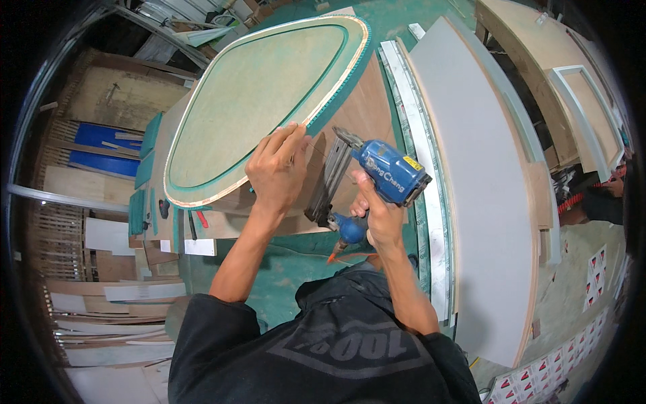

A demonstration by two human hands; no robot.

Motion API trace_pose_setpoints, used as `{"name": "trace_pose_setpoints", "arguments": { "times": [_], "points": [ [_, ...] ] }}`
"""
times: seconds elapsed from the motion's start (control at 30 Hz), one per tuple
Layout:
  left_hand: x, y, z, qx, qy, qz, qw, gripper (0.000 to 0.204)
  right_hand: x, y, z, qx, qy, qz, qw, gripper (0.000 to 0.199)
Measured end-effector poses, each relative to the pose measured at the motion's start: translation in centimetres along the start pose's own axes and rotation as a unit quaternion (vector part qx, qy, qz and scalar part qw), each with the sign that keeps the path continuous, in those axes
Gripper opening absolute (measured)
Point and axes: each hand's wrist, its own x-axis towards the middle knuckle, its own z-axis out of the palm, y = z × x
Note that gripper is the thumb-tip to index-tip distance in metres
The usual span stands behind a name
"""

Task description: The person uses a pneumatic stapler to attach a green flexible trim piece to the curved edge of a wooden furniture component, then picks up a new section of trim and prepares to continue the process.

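Observation:
A large rounded panel point(256, 94) with teal edging and a pale wooden rim lies before me. My left hand point(277, 165) is at its near right edge, the bent fingers closed on the edge strip point(311, 120). In my right hand point(380, 212) is a blue pneumatic nail gun point(389, 172), gripped by its handle. Its nose points up and left, close to the panel's edge, and the long dark magazine slants down toward me. An orange air hose point(333, 258) joins at the handle end. My right fingertips are partly hidden behind the tool.
Under the panel is a brown wooden board point(367, 101). Long white strips point(420, 155) and a big grey curved panel point(478, 168) stand to the right. Stacked boards point(111, 296) fill the left side. Another person's arm point(595, 205) shows at the far right.

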Motion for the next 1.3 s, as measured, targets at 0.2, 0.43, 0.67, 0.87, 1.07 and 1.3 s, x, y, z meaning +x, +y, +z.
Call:
{"name": "trace_pose_setpoints", "arguments": {
  "times": [0.2,0.43,0.67,0.87,1.07,1.3],
  "points": [
    [-0.4,0.2,0.5,0.014,0.019,0.008,1.0,0.023,1.0,0.3,0.5,-0.064,0.003,-0.051,0.997,0.022],
    [-0.5,-0.2,0.6,0.035,0.025,0.041,0.998,0.028,1.2,0.2,1.4,-0.048,0.005,-0.041,0.998,0.025],
    [-0.5,-0.5,0.8,0.024,0.035,0.072,0.996,0.028,1.2,0.4,1.3,-0.048,0.004,-0.034,0.998,0.022],
    [-0.4,-0.7,0.4,0.004,0.022,0.055,0.998,0.025,1.0,0.7,1.7,-0.024,0.003,-0.016,1.0,0.019],
    [-2.0,-1.9,-0.7,-0.018,0.049,0.045,0.998,0.02,0.6,1.7,2.1,-0.011,0.007,-0.021,1.0,0.02],
    [-2.8,-2.5,-1.1,-0.002,0.059,0.059,0.997,0.02,0.3,1.8,2.2,-0.002,-0.006,-0.037,0.999,0.016]
  ]
}}
